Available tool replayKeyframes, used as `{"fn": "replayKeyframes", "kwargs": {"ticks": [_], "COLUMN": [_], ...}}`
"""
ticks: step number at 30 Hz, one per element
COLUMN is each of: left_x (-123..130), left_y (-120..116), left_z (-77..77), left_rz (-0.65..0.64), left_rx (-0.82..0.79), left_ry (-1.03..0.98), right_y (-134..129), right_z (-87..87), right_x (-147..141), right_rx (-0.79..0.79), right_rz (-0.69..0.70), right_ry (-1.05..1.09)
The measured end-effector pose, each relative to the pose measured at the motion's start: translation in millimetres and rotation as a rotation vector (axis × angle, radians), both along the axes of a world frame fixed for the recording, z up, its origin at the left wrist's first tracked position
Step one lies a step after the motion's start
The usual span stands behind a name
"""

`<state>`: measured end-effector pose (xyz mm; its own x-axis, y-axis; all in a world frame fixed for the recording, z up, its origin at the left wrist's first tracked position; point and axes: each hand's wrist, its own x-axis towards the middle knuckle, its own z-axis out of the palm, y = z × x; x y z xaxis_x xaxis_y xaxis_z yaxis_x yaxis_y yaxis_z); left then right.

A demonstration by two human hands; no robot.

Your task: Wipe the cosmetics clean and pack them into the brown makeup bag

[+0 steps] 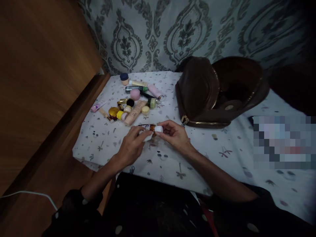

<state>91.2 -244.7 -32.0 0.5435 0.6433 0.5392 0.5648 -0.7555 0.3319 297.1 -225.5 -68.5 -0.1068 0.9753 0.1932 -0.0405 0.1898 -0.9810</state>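
Between my two hands lies a small brown bottle [152,128] on its side, with a patterned label and a white cap. My left hand [132,143] is wrapped round the bottle's body. Something white, perhaps a tissue or wipe [148,136], shows under its thumb. With thumb and fingers my right hand [174,133] pinches the white cap [158,129]. Just beyond the hands rests a beige squeeze tube [135,113], beside a small cream-lidded jar [145,110].
Several cosmetics lie behind, including a pink jar [135,94], a pink tube [155,91], a green-capped bottle [135,89] and an amber jar [114,113]. A brown bag [197,89] gapes at the right. Wooden furniture [49,65] borders the patterned tablecloth [103,144] on the left.
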Motion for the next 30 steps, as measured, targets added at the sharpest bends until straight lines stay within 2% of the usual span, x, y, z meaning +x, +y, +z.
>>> {"fn": "replayKeyframes", "kwargs": {"ticks": [4, 10, 14, 18, 24, 30], "left_x": [7.2, -8.1, 4.4, 14.6, -13.2, -36.6], "left_y": [-2.4, 4.9, 8.0, 17.5, 34.3, 29.1], "left_z": [0.5, 1.7, 11.4, 19.4, 15.7, 0.2], "left_rz": [0.031, 0.061, 0.027, 0.076, 0.162, 0.194], "left_rx": [0.042, -0.059, -0.01, 0.009, -0.166, -0.313], "left_ry": [0.089, -0.001, 0.042, 0.136, 0.093, -0.101], "right_y": [0.2, -3.0, -6.5, -7.8, -6.6, -6.0], "right_z": [1.0, 6.0, 9.7, 11.2, 10.5, 9.1], "right_x": [1.2, 1.0, -0.3, 0.3, 2.2, 2.5], "right_rx": [0.008, 0.072, 0.141, 0.205, 0.219, 0.185], "right_rz": [0.01, 0.021, 0.013, 0.02, 0.042, 0.039], "right_ry": [0.0, -0.071, -0.144, -0.174, -0.194, -0.173]}}
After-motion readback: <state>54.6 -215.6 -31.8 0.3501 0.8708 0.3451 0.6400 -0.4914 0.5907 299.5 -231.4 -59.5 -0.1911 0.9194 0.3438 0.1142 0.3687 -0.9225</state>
